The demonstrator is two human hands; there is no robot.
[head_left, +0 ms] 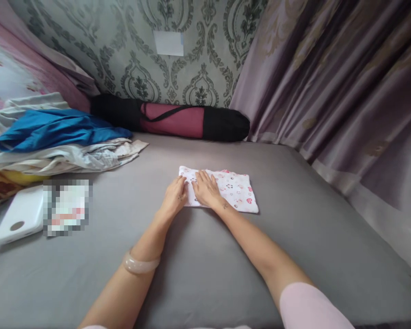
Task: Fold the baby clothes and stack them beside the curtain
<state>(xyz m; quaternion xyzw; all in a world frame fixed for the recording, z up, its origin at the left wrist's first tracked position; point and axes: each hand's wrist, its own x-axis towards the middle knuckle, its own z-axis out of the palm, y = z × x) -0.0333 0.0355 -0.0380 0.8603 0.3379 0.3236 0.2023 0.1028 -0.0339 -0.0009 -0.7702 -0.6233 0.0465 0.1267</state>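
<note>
Resting right hand (pixel 206 188) flat on patterned cloth (pixel 239 193), fingers slightly spread, grip clamped on nothing. Left hand (pixel 176 194) at cloth's left edge, fingers curled; cannot tell whether grip pinches fabric. Cloth lies on grey sheet (pixel 315 228), well apart from clothes pile (pixel 65 130). Risk: uneven palm pressure could wrinkle fabric; sideways drag could skew edges.

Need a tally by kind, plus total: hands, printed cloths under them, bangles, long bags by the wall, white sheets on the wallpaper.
Hands: 2 (left hand, right hand)
Printed cloth: 1
Bangle: 1
Long bag: 1
White sheet: 1
Total: 6
</note>
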